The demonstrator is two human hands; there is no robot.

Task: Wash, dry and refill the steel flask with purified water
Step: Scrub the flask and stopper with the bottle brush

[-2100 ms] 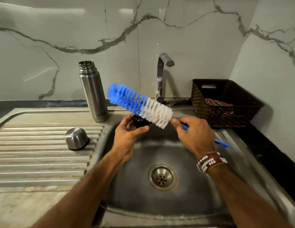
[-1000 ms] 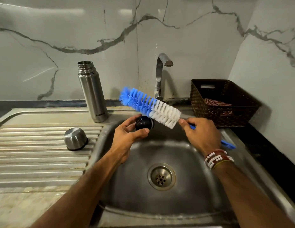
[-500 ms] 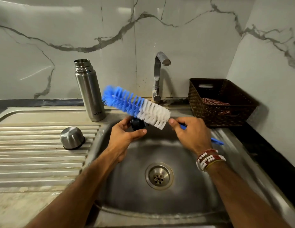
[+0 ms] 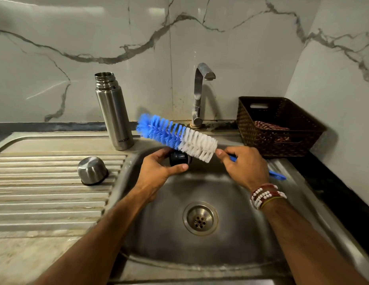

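Note:
The steel flask [image 4: 114, 114] stands upright and uncapped on the sink's back ledge. Its steel cup lid [image 4: 92, 170] lies upside down on the ribbed drainboard. Over the basin, my left hand [image 4: 159, 170] grips the flask's black stopper [image 4: 178, 158] between thumb and fingers. My right hand [image 4: 244, 166] holds the blue handle of a bottle brush [image 4: 177, 136]. The brush's blue and white bristles lie across the top of the stopper.
The steel sink basin [image 4: 163, 233] has a round drain [image 4: 200, 218] in the middle. A tap [image 4: 200, 93] rises behind it, with no water running. A dark woven basket [image 4: 279, 126] holding a striped cloth sits at the right. The drainboard [image 4: 45, 194] lies left.
The brush has slid back and forth over the stopper, right a second ago, then left again. The left hand kept hold of the stopper. Flask and lid stayed put.

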